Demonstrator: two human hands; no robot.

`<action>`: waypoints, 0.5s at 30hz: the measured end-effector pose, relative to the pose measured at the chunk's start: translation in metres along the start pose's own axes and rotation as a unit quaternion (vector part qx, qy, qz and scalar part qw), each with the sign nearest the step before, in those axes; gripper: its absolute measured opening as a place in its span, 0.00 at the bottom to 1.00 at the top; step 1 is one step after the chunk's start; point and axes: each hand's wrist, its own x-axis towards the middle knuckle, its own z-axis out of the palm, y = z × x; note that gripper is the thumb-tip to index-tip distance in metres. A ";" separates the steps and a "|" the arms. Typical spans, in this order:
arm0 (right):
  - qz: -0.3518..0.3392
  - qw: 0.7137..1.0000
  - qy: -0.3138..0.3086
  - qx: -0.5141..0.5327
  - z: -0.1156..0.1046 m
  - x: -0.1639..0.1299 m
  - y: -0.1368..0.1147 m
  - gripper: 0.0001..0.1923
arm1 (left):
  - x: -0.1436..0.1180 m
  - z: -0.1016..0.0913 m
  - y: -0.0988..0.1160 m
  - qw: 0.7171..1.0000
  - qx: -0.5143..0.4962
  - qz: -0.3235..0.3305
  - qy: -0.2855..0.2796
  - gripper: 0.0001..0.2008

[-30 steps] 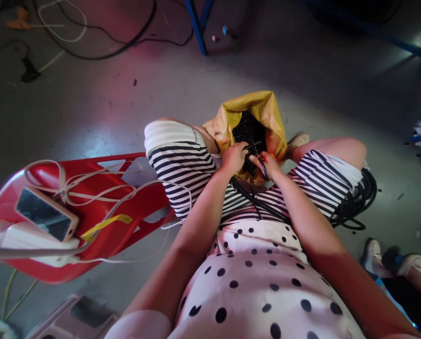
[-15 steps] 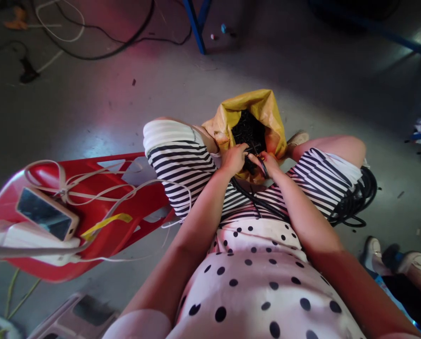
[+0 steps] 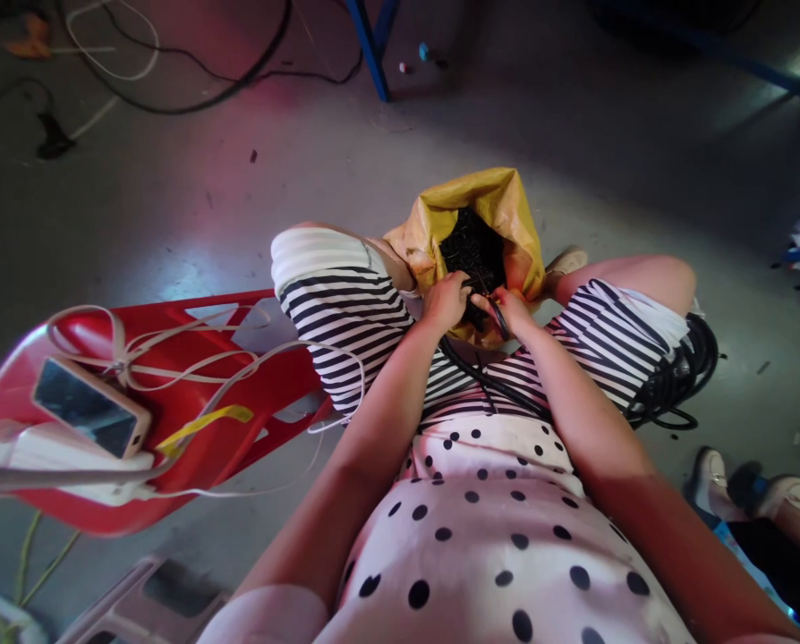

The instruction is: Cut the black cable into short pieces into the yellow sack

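Left hand: our left hand (image 3: 446, 301) is curled, pinching a thin black tie (image 3: 475, 281) at the mouth of the yellow plastic bag (image 3: 484, 199).
Right hand: our right hand (image 3: 513, 309) is closed around the thick black cable (image 3: 487, 380).
Cable: it lies across our lap, between our 2 knees.
Bag: it stands on the floor, full of small black pieces (image 3: 472, 247).
Beside us: a red plastic chair (image 3: 191, 394) carries a phone (image 3: 81, 407).

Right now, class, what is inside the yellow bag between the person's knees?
The yellow bag holds a heap of small black pieces, too small to identify. Both hands cover its near edge; its depths are hidden.
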 end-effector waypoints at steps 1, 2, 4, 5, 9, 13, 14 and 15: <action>0.002 1.000 -0.006 0.023 0.000 0.000 0.001 0.31 | 0.000 0.001 0.000 1.000 -0.001 -0.002 0.001 0.21; 0.002 0.999 -0.011 0.043 0.000 0.001 0.002 0.31 | 0.001 0.001 -0.001 1.000 -0.003 -0.004 0.003 0.21; 0.000 0.998 -0.016 0.064 0.001 0.002 0.004 0.32 | 0.002 0.003 -0.002 1.000 -0.006 -0.009 0.005 0.21; -0.003 0.998 -0.017 0.067 0.002 0.002 0.005 0.32 | 0.003 0.004 -0.003 1.000 -0.007 -0.010 0.005 0.21; -0.012 0.997 -0.018 0.069 0.003 0.002 0.007 0.30 | 0.006 0.006 -0.006 1.000 -0.009 -0.013 0.011 0.20; -0.021 0.999 -0.001 0.032 0.001 -0.001 0.004 0.28 | 0.005 0.005 -0.008 0.999 -0.007 -0.033 0.012 0.18; -0.022 1.000 0.005 0.019 0.001 -0.002 0.003 0.28 | 0.005 0.004 -0.008 0.999 -0.001 -0.042 0.011 0.18; -0.022 1.000 0.008 0.009 0.000 -0.002 0.003 0.28 | 0.004 0.003 -0.007 0.998 0.008 -0.055 0.009 0.18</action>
